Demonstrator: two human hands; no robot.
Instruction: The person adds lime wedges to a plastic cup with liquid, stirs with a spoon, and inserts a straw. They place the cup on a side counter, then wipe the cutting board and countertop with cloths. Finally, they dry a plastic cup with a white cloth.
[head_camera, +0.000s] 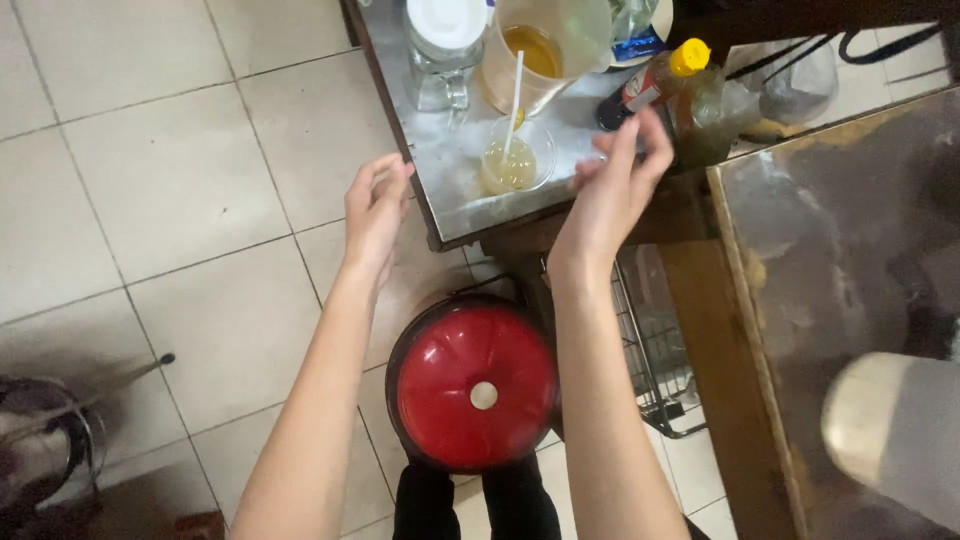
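Now, from the head camera, starting far left: a metal pot (40, 440) sits on the tiled floor (170, 180), away from the work. My left hand (375, 212) hangs open and empty, fingers loosely together, just off the edge of the steel tray (455, 195). Below, between my forearms, a red lid (472, 385) covers a round container. On the tray a small clear cup (517, 157) stands upright with pale yellow liquid in the bottom and a white straw (514, 100) leaning in it. Behind it stand a jar with a white lid (443, 45) and a pitcher (535, 50) of amber liquid. My right hand (612, 185) is spread open, holding nothing, fingertips near a yellow-capped bottle (655, 80). I judge the drink poured, partly full; nothing gripped, handling left to do.
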